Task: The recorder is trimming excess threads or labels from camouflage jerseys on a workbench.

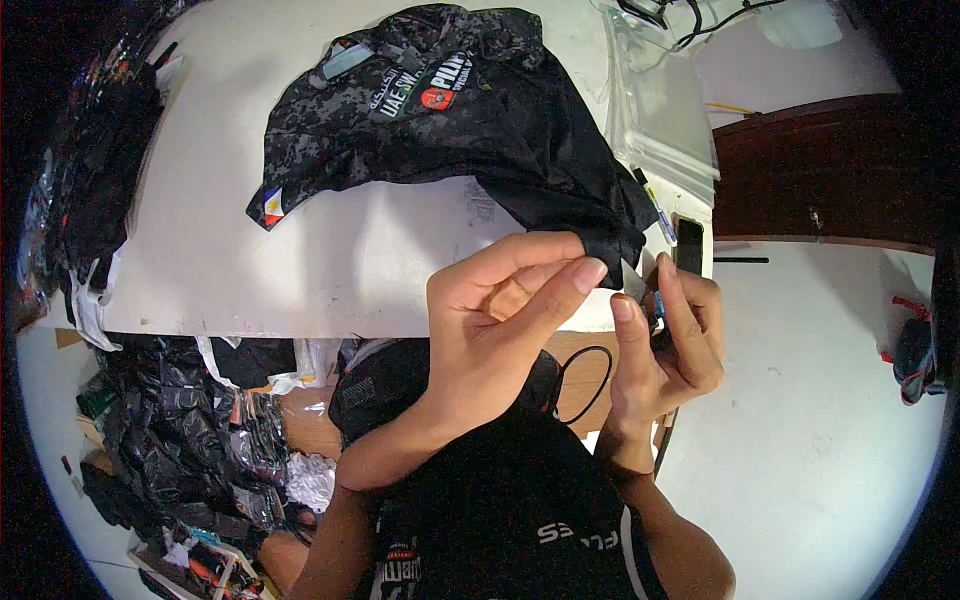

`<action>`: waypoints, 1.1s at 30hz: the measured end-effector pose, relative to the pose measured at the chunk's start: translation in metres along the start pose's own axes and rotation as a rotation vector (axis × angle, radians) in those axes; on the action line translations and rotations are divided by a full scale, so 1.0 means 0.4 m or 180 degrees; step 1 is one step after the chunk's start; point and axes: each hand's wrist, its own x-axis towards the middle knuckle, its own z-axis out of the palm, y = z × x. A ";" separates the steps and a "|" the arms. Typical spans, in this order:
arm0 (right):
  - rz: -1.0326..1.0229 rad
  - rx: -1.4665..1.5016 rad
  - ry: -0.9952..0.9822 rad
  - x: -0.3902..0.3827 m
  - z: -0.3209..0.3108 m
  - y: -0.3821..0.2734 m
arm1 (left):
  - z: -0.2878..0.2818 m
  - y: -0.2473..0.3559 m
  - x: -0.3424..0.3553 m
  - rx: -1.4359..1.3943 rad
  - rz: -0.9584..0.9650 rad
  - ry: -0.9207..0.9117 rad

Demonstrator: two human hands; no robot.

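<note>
A black and grey camouflage-patterned shirt (440, 140) with printed lettering and a small flag patch lies on the white table (220, 260). My left hand (490, 330) pinches a black edge of it, thumb against forefinger, raised near the table's front edge. Just to the right, my right hand (665, 350) holds small thread snips (633, 282) with pale metal blades and a bit of blue. The blades sit close beside the black cloth; whether they touch it I cannot tell. My fingers hide most of the snips' handle.
On the table's right side lie a pen (660, 215), a dark phone (688, 245) and clear plastic sheets (660, 130). Black cables (700, 30) run at the far right. Black plastic bags (170, 430) heap on the floor at left. Dark wrapped goods (100, 190) line the left edge.
</note>
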 end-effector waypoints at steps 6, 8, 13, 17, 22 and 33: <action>0.0095 0.0135 -0.0022 0.005 -0.002 -0.005 | 0.006 0.007 -0.002 0.0242 -0.0183 0.0028; 0.0094 0.0150 -0.0013 0.006 -0.003 -0.004 | 0.007 0.006 -0.001 0.0205 -0.0128 -0.0015; 0.0093 0.0180 -0.0032 0.007 -0.007 -0.002 | 0.004 0.002 -0.001 0.0281 -0.0022 -0.0133; 0.0231 0.0272 0.0028 0.000 -0.013 0.004 | -0.001 -0.004 -0.004 0.0312 -0.0058 -0.0115; 0.0354 0.0536 0.0147 -0.003 -0.016 0.015 | -0.001 -0.008 -0.003 0.0305 -0.0047 -0.0045; 0.0249 0.0541 -0.0146 0.007 -0.020 -0.004 | -0.017 -0.020 0.000 0.0201 0.0241 -0.0361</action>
